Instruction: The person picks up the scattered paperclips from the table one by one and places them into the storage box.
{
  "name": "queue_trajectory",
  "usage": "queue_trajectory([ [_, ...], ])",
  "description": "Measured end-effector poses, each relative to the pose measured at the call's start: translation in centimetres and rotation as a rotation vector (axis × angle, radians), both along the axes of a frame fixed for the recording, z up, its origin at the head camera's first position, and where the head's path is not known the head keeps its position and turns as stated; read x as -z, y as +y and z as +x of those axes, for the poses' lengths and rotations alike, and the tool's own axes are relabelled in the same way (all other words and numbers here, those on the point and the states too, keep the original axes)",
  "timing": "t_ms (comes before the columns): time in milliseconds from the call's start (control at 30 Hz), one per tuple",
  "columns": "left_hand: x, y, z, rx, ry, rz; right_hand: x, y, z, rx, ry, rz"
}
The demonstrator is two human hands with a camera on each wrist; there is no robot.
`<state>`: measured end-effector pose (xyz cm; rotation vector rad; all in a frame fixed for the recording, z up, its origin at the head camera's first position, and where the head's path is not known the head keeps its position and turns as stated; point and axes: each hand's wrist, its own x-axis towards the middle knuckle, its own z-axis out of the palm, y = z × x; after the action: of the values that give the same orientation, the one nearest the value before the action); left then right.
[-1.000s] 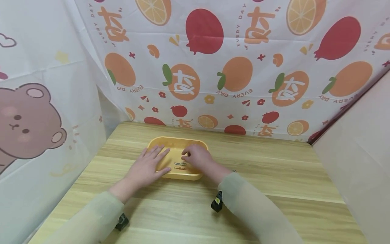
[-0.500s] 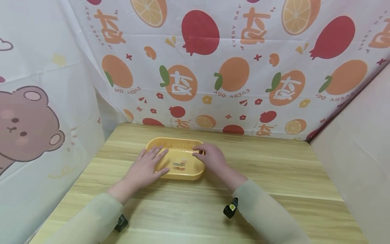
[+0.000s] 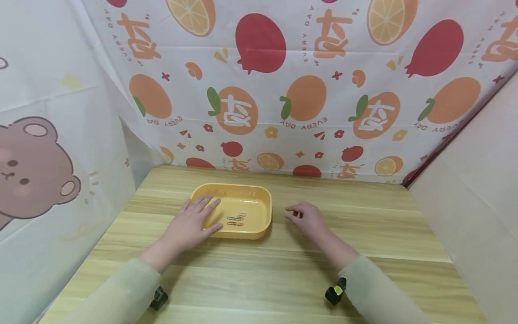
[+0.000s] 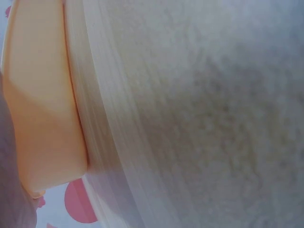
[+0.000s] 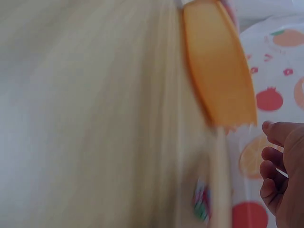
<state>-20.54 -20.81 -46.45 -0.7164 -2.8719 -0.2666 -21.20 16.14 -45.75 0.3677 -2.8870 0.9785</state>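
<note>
A yellow plastic tray (image 3: 265, 202) sits on the table, with several coloured paper clips (image 3: 238, 218) lying on its floor in the head view. My left hand (image 3: 190, 225) rests over the tray's left end, fingers spread and straight. To the right of the tray, my right hand (image 3: 309, 220) hovers low above the table, thumb and forefinger apart and the other fingers loosely curled. Nothing shows between them. In the right wrist view a blurred small cluster of coloured pieces (image 5: 202, 202) lies on the table near that hand; the hand mostly hides it in the head view.
The wood-grain table (image 3: 243, 279) meets a fruit-printed cloth (image 3: 303, 148) at the back. White cloth walls stand at both sides, the left one with a bear (image 3: 36, 171). A black wrist device (image 3: 336, 291) hangs under each sleeve.
My right hand has left the inside of the tray and moved right, across its rim, to above the table. The paper clips stay in the tray. My left hand has kept its place on the tray.
</note>
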Motion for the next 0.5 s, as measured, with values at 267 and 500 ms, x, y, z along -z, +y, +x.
queue_trajectory([
  [267,0.2,-0.1,0.1,-0.006,-0.006,-0.008,1.8,5.0,1.5,0.041,-0.036,0.006],
  [500,0.2,0.0,0.1,-0.004,0.001,-0.005,3.0,8.6,2.5,0.097,-0.006,0.060],
])
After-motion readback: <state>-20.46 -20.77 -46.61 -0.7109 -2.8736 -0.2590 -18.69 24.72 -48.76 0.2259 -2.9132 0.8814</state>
